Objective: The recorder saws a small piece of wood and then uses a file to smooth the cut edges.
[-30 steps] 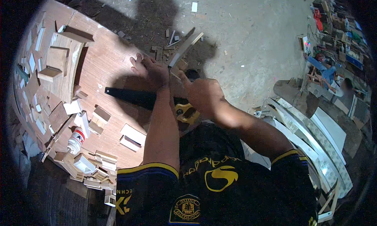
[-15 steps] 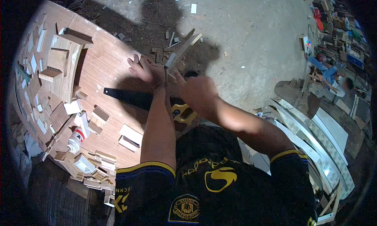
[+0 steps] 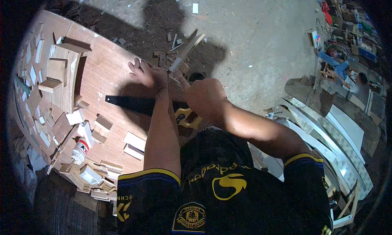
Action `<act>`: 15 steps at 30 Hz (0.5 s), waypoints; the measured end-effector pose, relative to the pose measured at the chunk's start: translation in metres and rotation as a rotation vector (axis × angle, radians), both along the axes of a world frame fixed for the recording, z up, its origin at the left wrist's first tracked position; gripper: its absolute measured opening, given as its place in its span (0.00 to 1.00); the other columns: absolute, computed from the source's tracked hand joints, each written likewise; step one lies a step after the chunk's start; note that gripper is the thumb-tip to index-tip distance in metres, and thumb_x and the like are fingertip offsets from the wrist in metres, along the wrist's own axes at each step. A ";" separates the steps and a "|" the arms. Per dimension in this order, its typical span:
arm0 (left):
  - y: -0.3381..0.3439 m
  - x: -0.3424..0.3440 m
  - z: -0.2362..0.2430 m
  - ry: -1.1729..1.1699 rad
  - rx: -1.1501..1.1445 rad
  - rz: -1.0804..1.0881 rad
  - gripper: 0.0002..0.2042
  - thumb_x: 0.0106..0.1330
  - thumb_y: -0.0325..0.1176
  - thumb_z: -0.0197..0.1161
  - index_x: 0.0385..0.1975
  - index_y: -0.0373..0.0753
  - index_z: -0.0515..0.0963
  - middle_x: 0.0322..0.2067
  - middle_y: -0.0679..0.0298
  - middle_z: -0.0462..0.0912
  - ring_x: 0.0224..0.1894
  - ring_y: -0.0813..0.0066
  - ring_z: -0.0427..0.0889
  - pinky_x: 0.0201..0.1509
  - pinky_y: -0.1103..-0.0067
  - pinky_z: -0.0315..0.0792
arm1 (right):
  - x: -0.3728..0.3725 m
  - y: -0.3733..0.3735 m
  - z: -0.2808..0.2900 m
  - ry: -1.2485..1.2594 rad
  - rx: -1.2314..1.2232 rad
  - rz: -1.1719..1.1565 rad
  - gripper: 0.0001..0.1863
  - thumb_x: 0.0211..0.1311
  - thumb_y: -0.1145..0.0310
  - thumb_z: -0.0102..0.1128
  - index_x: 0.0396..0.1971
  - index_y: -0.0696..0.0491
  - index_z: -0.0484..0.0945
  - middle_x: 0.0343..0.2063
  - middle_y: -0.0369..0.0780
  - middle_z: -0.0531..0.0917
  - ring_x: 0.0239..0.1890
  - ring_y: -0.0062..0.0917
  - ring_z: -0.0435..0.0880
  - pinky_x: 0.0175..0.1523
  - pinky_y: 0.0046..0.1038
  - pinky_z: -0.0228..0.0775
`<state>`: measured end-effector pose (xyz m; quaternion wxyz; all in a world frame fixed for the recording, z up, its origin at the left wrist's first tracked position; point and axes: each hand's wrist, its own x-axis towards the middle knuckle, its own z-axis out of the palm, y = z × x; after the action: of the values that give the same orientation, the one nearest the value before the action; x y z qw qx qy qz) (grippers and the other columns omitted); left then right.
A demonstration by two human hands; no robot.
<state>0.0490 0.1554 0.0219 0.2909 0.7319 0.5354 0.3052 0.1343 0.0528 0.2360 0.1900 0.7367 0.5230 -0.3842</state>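
Observation:
My left hand (image 3: 149, 76) lies at the board's far edge, fingers spread, its heel beside a long pale strip (image 3: 190, 48) that extends out over the floor. My right hand (image 3: 206, 98) is closed near the strip's near end; what it grips is hidden. A handsaw with black blade (image 3: 128, 103) and yellow handle (image 3: 185, 116) lies beneath my forearms on the wooden board (image 3: 98, 72).
Wooden boxes (image 3: 57, 76), offcuts (image 3: 102, 125) and a white-and-red container (image 3: 79, 151) occupy the board. Long white panels (image 3: 335, 145) lie at right. Another person (image 3: 351, 84) sits at upper right among tools and materials. Scraps litter the shadowed floor (image 3: 245, 31).
Both hands and the strip have shifted slightly left in view. The board's far edge sits a little lower in the picture. The other person remains seated.

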 end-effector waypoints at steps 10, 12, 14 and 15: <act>0.003 -0.002 0.001 0.175 0.236 -0.041 0.06 0.56 0.19 0.53 0.33 0.33 0.71 0.55 0.45 0.71 0.67 0.34 0.58 0.66 0.35 0.45 | -0.009 -0.002 -0.035 -0.011 0.224 -0.072 0.32 0.62 0.67 0.54 0.67 0.54 0.59 0.21 0.42 0.84 0.24 0.35 0.86 0.23 0.35 0.75; 0.003 -0.006 0.001 0.178 0.276 -0.020 0.06 0.56 0.17 0.51 0.32 0.31 0.71 0.54 0.45 0.70 0.67 0.34 0.58 0.66 0.35 0.45 | -0.005 -0.007 -0.033 0.008 0.222 -0.054 0.31 0.62 0.68 0.54 0.66 0.53 0.60 0.22 0.42 0.84 0.23 0.37 0.85 0.22 0.36 0.75; 0.000 -0.003 0.003 0.169 0.263 -0.030 0.06 0.56 0.16 0.51 0.32 0.32 0.70 0.54 0.45 0.70 0.66 0.34 0.58 0.66 0.36 0.45 | -0.002 -0.020 -0.046 0.056 0.101 -0.207 0.29 0.62 0.69 0.55 0.64 0.49 0.63 0.26 0.42 0.85 0.26 0.38 0.86 0.25 0.35 0.76; 0.001 -0.004 0.004 0.166 0.251 -0.037 0.06 0.55 0.16 0.50 0.31 0.32 0.70 0.54 0.45 0.70 0.66 0.34 0.59 0.67 0.36 0.45 | -0.005 -0.032 -0.063 0.062 0.104 -0.202 0.29 0.62 0.69 0.55 0.64 0.49 0.63 0.26 0.42 0.85 0.26 0.38 0.86 0.25 0.35 0.76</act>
<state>0.0455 0.1564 0.0260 0.1577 0.7949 0.5017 0.3027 0.1295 0.0204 0.1730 0.0956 0.7823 0.4708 -0.3965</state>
